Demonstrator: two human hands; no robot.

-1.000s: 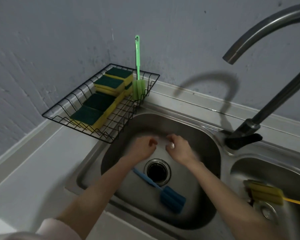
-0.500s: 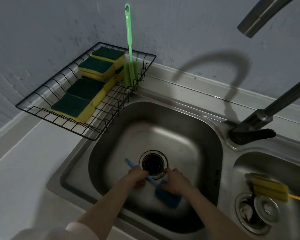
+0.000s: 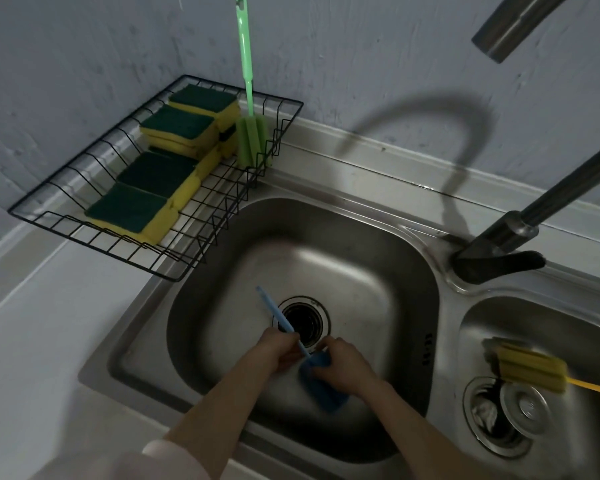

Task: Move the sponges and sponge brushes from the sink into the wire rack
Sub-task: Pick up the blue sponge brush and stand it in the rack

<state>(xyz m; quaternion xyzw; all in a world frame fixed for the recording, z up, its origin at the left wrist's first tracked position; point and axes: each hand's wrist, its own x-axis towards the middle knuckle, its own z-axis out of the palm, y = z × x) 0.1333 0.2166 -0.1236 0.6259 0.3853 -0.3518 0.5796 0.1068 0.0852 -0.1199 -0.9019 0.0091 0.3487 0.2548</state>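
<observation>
A blue sponge brush [image 3: 321, 389] lies in the left sink basin [image 3: 378, 271], beside the drain. My left hand [image 3: 274, 351] is closed around its thin blue handle. My right hand [image 3: 343, 365] grips the top of its blue sponge head. The black wire rack [image 3: 194, 261] sits at the back left and overhangs the basin's corner. It holds several yellow-and-green sponges [image 3: 160, 174] and an upright green sponge brush [image 3: 252, 136]. A yellow sponge brush [image 3: 530, 370] lies in the right basin.
A dark faucet [image 3: 499, 254] rises at the right between the two basins, its spout [image 3: 513, 22] overhead at top right. The right basin's drain holds a metal strainer [image 3: 523, 407]. A grey wall runs along the back, a pale counter [image 3: 32, 341] at the left.
Both hands came down from the far side of the basin to the blue brush and closed on it. The handle now tilts up off the basin floor.
</observation>
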